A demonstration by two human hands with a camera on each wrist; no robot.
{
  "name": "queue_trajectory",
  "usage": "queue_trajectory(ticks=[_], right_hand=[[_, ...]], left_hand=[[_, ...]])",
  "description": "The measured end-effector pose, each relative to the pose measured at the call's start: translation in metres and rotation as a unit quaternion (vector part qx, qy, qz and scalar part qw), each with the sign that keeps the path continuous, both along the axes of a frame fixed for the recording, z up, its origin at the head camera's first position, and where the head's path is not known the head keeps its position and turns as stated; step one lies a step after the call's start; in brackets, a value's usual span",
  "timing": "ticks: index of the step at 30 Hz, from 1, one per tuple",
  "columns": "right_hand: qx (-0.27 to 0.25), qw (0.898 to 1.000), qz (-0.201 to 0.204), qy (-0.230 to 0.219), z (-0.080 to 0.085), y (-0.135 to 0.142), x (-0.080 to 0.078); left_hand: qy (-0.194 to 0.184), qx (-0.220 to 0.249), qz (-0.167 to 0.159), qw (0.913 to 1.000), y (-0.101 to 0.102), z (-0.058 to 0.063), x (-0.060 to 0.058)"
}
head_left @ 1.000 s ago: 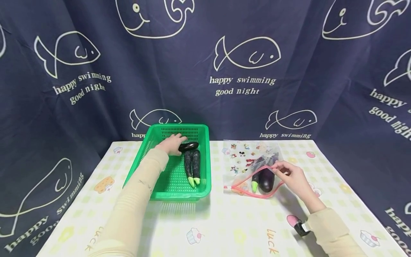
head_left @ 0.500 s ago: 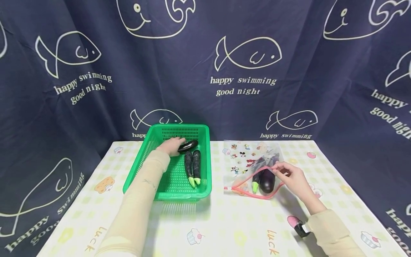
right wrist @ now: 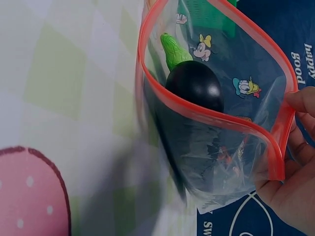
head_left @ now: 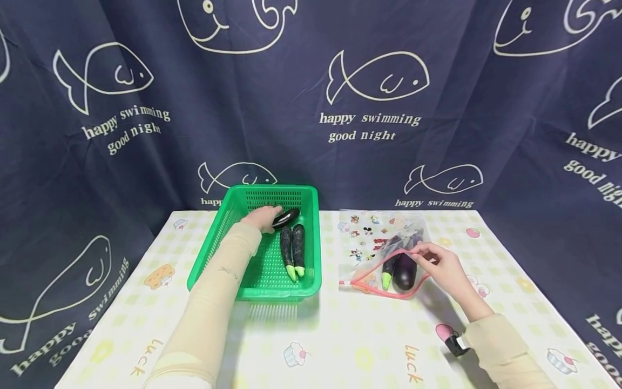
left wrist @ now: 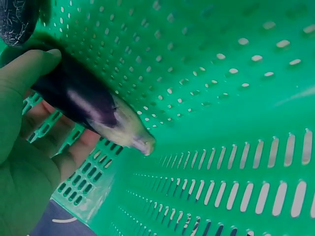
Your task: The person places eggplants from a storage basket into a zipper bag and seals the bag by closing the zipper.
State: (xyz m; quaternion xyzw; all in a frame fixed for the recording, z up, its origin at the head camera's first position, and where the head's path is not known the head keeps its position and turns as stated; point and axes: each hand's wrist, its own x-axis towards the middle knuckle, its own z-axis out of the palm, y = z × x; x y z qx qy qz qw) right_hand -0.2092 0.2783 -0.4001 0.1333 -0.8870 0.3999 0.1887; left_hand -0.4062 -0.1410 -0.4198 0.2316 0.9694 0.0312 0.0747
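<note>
My left hand [head_left: 261, 218] reaches into the green basket [head_left: 279, 293] and grips a glossy dark eggplant [head_left: 288, 217] near the back wall. In the left wrist view, the thumb lies on one side of that eggplant [left wrist: 86, 96] and the fingers on the other; its pale stem end points away from the hand. Two slim, dark, green-ended vegetables [head_left: 292, 251] lie side by side nearer the front. At right, my right hand [head_left: 444, 270] pinches the red zip edge of a clear cartoon-printed bag [right wrist: 216, 116], its mouth spread. Inside are a round-ended eggplant [head_left: 404, 273] and a green-ended vegetable [head_left: 387, 274].
Basket and bag lie apart on a table with a pale checked cloth [head_left: 248, 346]. A dark blue fish-print curtain [head_left: 301, 108] hangs behind the table and at both sides. A black strap piece [head_left: 457, 344] sticks out at the right cuff.
My left hand has shifted slightly, and the eggplant at its fingers has turned from nearly level to slanted, right end farther back. The right hand still holds the bag's edge in place.
</note>
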Motion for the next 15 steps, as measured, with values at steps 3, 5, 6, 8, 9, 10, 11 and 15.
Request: queue_trajectory(ticks=[3, 5, 6, 8, 9, 10, 11, 15], right_hand=[[-0.002, 1.0, 0.002, -0.005, 0.0, 0.0, 0.0], [-0.001, 1.0, 0.003, -0.006, 0.0, 0.0, 0.001], [-0.001, 1.0, 0.003, -0.006, 0.0, 0.0, 0.001], [0.001, 1.0, 0.003, -0.003, 0.0, 0.001, 0.002], [0.002, 1.0, 0.002, -0.001, 0.0, 0.001, 0.003], [0.002, 1.0, 0.002, 0.001, 0.0, 0.001, 0.003], [0.004, 1.0, 0.0, 0.004, 0.001, 0.001, 0.003], [0.007, 1.0, -0.001, 0.008, 0.002, 0.001, 0.004]], left_hand=[[-0.018, 0.006, 0.015, 0.9997, 0.001, 0.002, 0.001], [-0.031, 0.008, 0.026, 0.9991, 0.002, 0.004, 0.002], [-0.037, 0.01, 0.032, 0.9988, 0.002, 0.005, 0.003], [-0.044, 0.01, 0.04, 0.9982, 0.002, 0.006, 0.005], [-0.046, 0.01, 0.044, 0.9979, 0.003, 0.008, 0.006], [-0.048, 0.007, 0.048, 0.9977, 0.003, 0.009, 0.008], [-0.048, 0.005, 0.052, 0.9975, 0.003, 0.01, 0.009], [-0.06, -0.005, 0.071, 0.9957, 0.003, 0.018, 0.017]])
